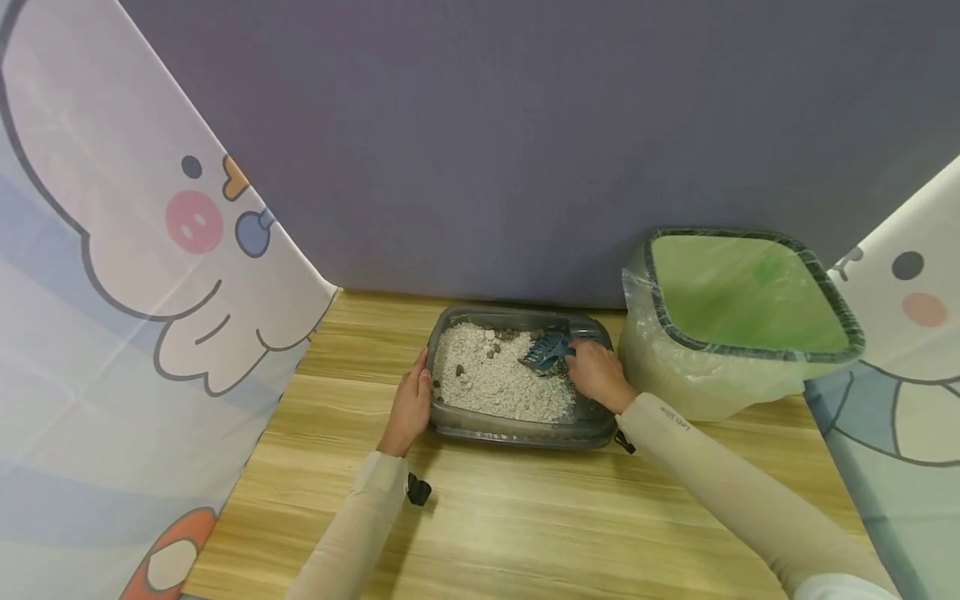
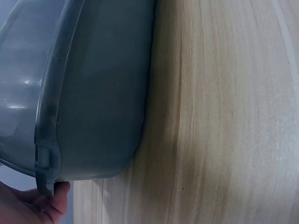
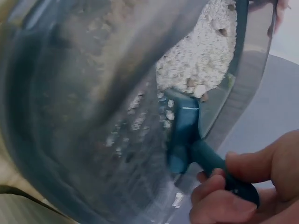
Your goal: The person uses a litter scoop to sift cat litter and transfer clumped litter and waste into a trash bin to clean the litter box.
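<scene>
A dark grey litter box (image 1: pixel 495 431) stands on the wooden table, filled with pale litter (image 1: pixel 498 387) and several brown clumps. My left hand (image 1: pixel 410 406) grips the box's left rim; in the left wrist view its fingers (image 2: pixel 59 200) curl under the rim's corner. A blue slotted litter scoop (image 1: pixel 546 352) is in my right hand (image 1: pixel 597 372), over the right part of the litter. The right wrist view shows fingers and thumb wrapped round the scoop handle (image 3: pixel 210 161). From there the scoop's slotted end is partly hidden by the box's clear wall.
Right of the box stands a bin (image 1: pixel 678 379) lined with a clear bag folded over its dark rim. A grey wall (image 1: pixel 480 150) rises right behind the box. Cartoon-printed panels (image 1: pixel 97 275) flank the wooden table (image 1: pixel 525 517) on both sides.
</scene>
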The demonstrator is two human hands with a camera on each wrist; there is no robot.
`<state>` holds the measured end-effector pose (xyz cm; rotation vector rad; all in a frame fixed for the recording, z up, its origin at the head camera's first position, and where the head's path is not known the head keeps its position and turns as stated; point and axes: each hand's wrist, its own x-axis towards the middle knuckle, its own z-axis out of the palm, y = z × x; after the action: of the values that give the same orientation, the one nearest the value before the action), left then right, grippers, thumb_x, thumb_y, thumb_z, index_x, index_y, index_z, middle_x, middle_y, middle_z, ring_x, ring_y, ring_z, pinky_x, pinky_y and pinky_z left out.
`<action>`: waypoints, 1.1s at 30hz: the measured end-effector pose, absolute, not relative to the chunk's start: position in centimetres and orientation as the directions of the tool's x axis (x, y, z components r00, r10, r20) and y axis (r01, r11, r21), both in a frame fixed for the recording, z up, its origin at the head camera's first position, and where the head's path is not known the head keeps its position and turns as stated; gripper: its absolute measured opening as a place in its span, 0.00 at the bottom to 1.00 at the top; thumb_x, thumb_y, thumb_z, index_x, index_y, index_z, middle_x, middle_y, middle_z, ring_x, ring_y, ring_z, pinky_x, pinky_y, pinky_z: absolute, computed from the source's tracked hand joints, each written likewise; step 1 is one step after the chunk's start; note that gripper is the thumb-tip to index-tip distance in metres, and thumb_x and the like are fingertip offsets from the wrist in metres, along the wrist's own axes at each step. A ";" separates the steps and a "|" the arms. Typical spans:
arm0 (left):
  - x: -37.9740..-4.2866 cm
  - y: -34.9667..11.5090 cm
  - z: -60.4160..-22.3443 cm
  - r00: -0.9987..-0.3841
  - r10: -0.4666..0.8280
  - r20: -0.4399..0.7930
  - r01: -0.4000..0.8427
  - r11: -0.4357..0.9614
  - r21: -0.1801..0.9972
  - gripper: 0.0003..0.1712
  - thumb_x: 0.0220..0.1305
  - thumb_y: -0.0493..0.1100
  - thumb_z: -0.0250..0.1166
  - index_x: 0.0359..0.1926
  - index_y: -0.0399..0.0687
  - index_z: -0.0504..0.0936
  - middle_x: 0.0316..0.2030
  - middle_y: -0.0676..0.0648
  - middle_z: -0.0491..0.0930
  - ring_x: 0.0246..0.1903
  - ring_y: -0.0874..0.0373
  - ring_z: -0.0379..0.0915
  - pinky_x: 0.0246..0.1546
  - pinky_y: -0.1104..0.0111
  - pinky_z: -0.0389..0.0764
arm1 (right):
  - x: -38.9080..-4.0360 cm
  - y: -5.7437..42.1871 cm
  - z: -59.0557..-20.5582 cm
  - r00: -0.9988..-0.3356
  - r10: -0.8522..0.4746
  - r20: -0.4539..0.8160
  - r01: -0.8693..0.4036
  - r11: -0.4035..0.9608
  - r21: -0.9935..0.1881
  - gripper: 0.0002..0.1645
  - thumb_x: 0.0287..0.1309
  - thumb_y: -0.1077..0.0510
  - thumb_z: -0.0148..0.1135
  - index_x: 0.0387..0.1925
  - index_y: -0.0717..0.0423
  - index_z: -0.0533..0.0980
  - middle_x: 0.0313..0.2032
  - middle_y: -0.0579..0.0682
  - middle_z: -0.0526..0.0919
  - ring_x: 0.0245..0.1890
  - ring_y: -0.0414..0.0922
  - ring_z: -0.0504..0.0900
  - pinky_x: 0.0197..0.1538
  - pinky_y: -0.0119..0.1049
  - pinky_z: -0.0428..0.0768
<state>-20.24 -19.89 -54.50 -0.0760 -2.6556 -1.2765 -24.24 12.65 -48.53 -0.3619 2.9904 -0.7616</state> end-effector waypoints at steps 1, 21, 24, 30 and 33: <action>-20.3 -19.9 -54.4 -0.980 -0.034 0.198 0.134 0.626 0.768 0.28 0.77 0.49 0.35 0.73 0.48 0.54 0.30 0.43 0.69 0.32 0.47 0.65 0.41 0.51 0.67 | -24.4 12.7 -48.5 -0.971 -0.239 0.012 -0.215 0.848 -0.484 0.19 0.68 0.59 0.52 0.52 0.68 0.75 0.26 0.58 0.79 0.13 0.46 0.67 0.20 0.41 0.66; -20.4 -19.9 -54.8 -0.976 -0.035 0.215 0.146 0.630 0.762 0.27 0.77 0.48 0.36 0.73 0.46 0.56 0.31 0.42 0.69 0.33 0.46 0.66 0.40 0.49 0.68 | -27.2 12.9 -49.9 -0.945 -0.272 -0.183 -0.127 0.819 -0.559 0.23 0.70 0.59 0.49 0.64 0.59 0.67 0.22 0.55 0.80 0.12 0.42 0.67 0.22 0.40 0.70; -20.3 -19.9 -54.7 -0.977 -0.031 0.213 0.145 0.634 0.760 0.28 0.77 0.48 0.35 0.73 0.47 0.55 0.33 0.41 0.70 0.36 0.45 0.67 0.42 0.48 0.68 | -27.8 12.1 -50.0 -0.935 -0.292 -0.201 -0.148 0.837 -0.527 0.24 0.70 0.58 0.48 0.64 0.62 0.66 0.44 0.61 0.80 0.27 0.48 0.77 0.35 0.45 0.73; -20.2 -19.8 -54.5 -0.979 -0.030 0.201 0.138 0.630 0.764 0.28 0.77 0.50 0.35 0.74 0.51 0.53 0.39 0.37 0.72 0.43 0.43 0.68 0.45 0.46 0.67 | -28.7 11.2 -49.6 -0.876 -0.383 -0.294 -0.198 0.840 -0.505 0.26 0.72 0.57 0.44 0.67 0.63 0.60 0.60 0.63 0.69 0.54 0.57 0.72 0.49 0.49 0.71; -20.3 -19.9 -54.6 -0.980 -0.034 0.196 0.132 0.627 0.768 0.28 0.77 0.50 0.35 0.73 0.51 0.54 0.42 0.37 0.72 0.45 0.42 0.68 0.47 0.46 0.67 | -29.2 11.0 -49.4 -0.836 -0.437 -0.332 -0.233 0.830 -0.506 0.25 0.73 0.59 0.42 0.67 0.65 0.58 0.59 0.64 0.68 0.50 0.55 0.73 0.45 0.48 0.70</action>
<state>-20.27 -19.87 -54.59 -0.0810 -2.6576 -1.2765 -29.22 11.03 -49.36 -0.4978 2.5692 -0.6317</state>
